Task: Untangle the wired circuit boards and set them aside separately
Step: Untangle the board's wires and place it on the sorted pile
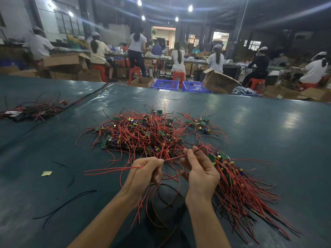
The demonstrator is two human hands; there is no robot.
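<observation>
Both the left hand (145, 173) and right hand (200, 176) pinch red wires (174, 157) trailing from the tangled heap of circuit boards (152, 135) at twelve o'clock; a hard tug could tear wire from board.

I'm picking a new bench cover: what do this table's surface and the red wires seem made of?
Table surface: likely dark green vinyl or rubber sheet, semi-glossy; it reflects the ceiling lamps softly. Red wires: apparently plastic-insulated, matte, bending in loose curves.
</observation>
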